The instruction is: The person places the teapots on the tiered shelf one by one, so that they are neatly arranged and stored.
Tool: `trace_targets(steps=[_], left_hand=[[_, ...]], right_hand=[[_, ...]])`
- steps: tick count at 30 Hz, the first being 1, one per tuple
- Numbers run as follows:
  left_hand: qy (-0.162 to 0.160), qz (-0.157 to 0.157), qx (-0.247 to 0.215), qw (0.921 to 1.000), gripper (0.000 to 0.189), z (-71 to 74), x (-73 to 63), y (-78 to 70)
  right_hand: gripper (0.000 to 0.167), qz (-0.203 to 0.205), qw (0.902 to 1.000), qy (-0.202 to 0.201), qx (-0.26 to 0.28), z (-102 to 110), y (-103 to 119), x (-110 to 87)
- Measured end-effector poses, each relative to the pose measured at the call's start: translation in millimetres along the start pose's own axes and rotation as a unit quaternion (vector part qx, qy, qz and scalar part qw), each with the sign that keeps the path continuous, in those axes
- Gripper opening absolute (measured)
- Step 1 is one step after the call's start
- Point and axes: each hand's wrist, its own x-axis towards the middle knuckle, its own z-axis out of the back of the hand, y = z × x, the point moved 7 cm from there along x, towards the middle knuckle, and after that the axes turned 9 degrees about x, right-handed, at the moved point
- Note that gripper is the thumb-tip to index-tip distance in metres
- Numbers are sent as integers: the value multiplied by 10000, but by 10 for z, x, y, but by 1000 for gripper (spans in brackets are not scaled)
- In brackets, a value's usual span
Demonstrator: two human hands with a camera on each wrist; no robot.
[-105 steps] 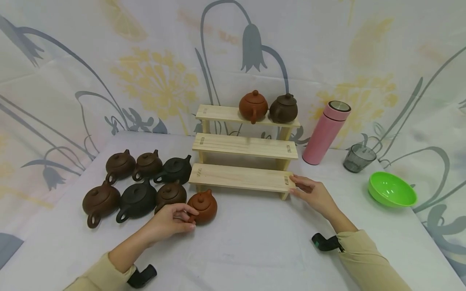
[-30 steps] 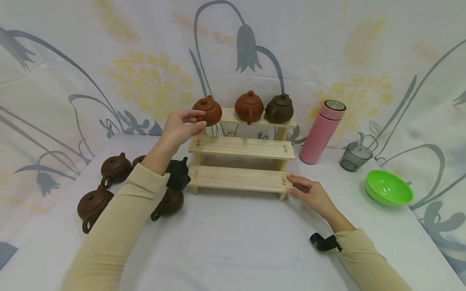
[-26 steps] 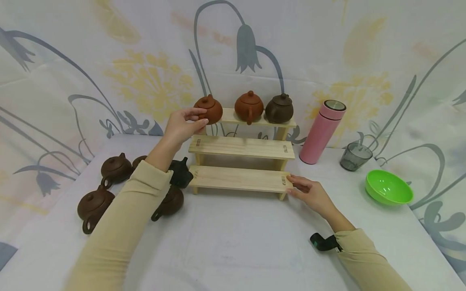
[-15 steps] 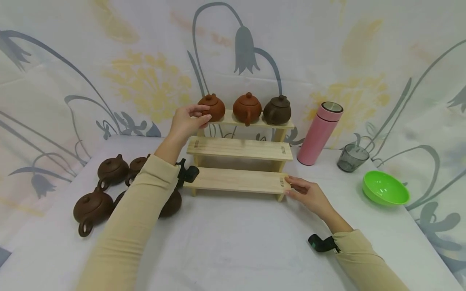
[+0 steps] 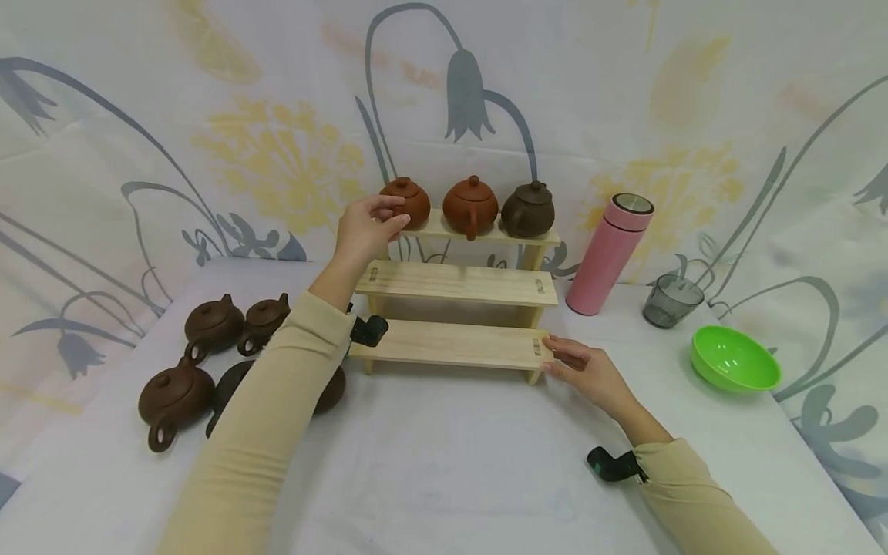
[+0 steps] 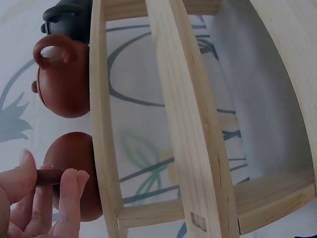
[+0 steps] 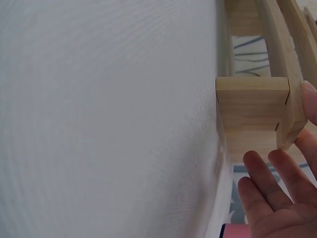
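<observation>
1. A pale curtain (image 5: 298,46) with grey flowers and yellow blooms hangs behind the wooden stand.
2. The white worktop (image 5: 451,462) carries the wooden stand and spreads out in front of it.
3. The wooden stand (image 5: 458,339) rises in three stepped shelves.
4. A cluster of dark teapots (image 5: 176,397) sits left of the stand; the left forearm partly hides it, so I cannot count them all.
5. A pink flask (image 5: 610,254) with a silvery top stands just right of the stand.
6. A green bowl (image 5: 724,376) rests farther right of the stand.
7. Of the hands, the right hand (image 5: 590,374) grips the right end of the stand's bottom shelf between thumb and fingers; the left hand (image 5: 368,231), at the top shelf, pinches a teapot's handle.
8. That reddish-brown teapot (image 5: 415,206) sits upright at the left end of the stand's top shelf; a second reddish teapot (image 5: 470,204), then a dark brown teapot (image 5: 529,212), stand to its right.
9. A grey see-through cup (image 5: 671,302) is right of the stand, between flask and bowl.
</observation>
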Motion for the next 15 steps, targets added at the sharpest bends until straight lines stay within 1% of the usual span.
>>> trace_targets(steps=[7, 10, 15], left_hand=[[29, -218, -11, 9998, 41, -6, -11, 71], [43, -295, -103, 9995, 43, 14, -48, 115], [127, -388, -266, 9988, 44, 87, -134, 214]], right_hand=[[52, 82, 10000, 4, -9, -12, 6, 8], [52, 94, 10000, -7, -12, -13, 5, 9], [52, 78, 10000, -7, 2, -7, -3, -2]])
